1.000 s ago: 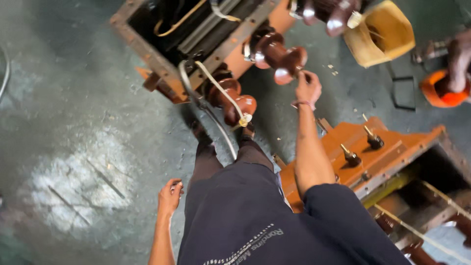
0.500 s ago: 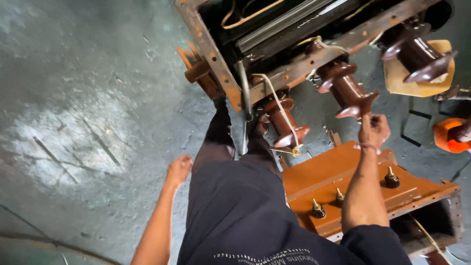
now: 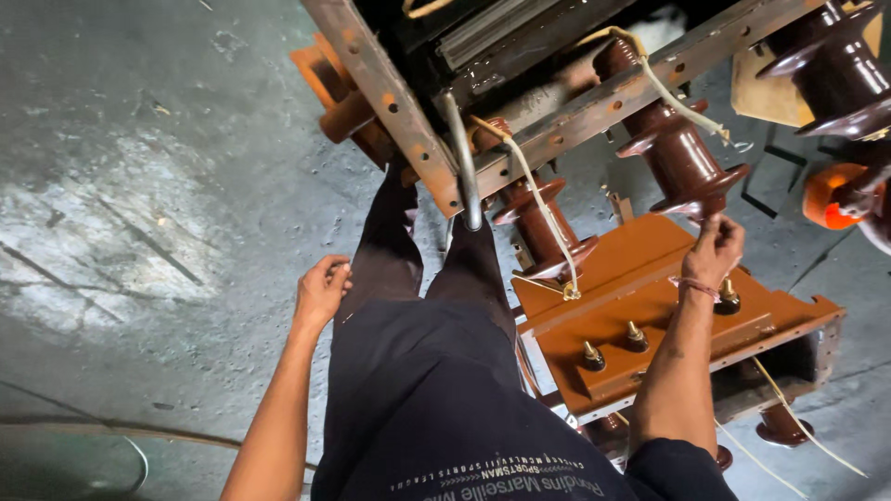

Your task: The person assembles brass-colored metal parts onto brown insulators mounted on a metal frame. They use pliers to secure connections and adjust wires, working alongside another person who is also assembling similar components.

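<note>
My right hand (image 3: 710,249) reaches up and pinches the tip below a brown ribbed insulator (image 3: 676,153) that hangs from a rusty metal frame (image 3: 594,107). My left hand (image 3: 321,292) hangs at my side with the fingers loosely curled, holding nothing, close to my dark trouser leg. A second brown insulator (image 3: 538,223) hangs from the frame just left of the first, with a pale cord (image 3: 543,209) running down across it. Under my right arm sits an orange-brown metal cover (image 3: 650,297) with three small brass-tipped studs.
A grey steel hook (image 3: 467,176) curves down from the frame in front of my legs. More brown insulators (image 3: 831,74) hang at the upper right, beside an orange object (image 3: 829,195). Grey concrete floor (image 3: 139,213) spreads to the left; thin cables lie at the lower left.
The view has shifted so the frame and insulators fill the top. My right hand stays at the insulator's tip. My left hand has risen slightly and curled beside my leg.
</note>
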### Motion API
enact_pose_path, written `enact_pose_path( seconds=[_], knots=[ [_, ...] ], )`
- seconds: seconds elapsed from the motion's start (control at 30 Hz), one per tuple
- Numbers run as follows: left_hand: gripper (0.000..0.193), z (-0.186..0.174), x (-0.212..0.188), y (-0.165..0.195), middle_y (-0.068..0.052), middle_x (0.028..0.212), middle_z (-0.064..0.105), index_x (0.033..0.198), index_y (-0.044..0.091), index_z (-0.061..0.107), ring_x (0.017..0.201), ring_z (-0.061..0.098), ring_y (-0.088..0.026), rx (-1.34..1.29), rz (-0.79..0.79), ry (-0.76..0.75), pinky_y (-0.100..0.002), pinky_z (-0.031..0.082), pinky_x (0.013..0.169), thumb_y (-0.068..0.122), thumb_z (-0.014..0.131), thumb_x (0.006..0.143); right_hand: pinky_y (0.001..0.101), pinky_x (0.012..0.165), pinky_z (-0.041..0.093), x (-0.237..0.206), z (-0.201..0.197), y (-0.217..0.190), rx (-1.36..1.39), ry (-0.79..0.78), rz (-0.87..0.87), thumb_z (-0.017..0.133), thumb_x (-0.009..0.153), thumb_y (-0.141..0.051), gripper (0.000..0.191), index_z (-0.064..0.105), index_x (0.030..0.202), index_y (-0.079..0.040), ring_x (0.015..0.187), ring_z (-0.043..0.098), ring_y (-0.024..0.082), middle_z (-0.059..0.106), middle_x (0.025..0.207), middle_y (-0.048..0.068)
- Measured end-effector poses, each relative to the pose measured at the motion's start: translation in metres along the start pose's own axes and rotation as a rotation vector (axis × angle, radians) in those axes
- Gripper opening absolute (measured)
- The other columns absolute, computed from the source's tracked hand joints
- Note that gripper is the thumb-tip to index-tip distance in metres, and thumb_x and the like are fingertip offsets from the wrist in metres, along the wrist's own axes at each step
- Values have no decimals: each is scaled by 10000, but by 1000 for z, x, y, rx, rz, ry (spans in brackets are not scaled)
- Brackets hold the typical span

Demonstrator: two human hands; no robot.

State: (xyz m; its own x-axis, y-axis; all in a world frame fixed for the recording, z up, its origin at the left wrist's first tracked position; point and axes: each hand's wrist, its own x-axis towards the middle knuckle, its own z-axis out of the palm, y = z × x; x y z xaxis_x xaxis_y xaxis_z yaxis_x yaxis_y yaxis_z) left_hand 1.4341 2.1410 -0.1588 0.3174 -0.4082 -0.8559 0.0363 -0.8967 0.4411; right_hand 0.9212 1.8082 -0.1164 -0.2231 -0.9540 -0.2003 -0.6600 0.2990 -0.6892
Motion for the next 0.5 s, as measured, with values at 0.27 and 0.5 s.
enact_pose_path(
  seconds=[0.27,0.5],
  knots=[
    [232,7,2,-15,-85,915,755,1187,59,697,756,727,-150,30,-68,6,-302,599,670,169,626,995,284,789,482,19,-31,16,-109,-349,76,470,1187,-422,408,469,1271,-23,937,596,111,664,1095,81],
    [260,19,1,0,-83,932,753,1215,54,695,769,715,-142,46,-91,-24,-298,590,690,172,600,1003,392,884,496,30,-41,26,-322,-416,54,351,1194,-342,372,418,1209,24,970,604,249,663,1017,170]
  ],
)
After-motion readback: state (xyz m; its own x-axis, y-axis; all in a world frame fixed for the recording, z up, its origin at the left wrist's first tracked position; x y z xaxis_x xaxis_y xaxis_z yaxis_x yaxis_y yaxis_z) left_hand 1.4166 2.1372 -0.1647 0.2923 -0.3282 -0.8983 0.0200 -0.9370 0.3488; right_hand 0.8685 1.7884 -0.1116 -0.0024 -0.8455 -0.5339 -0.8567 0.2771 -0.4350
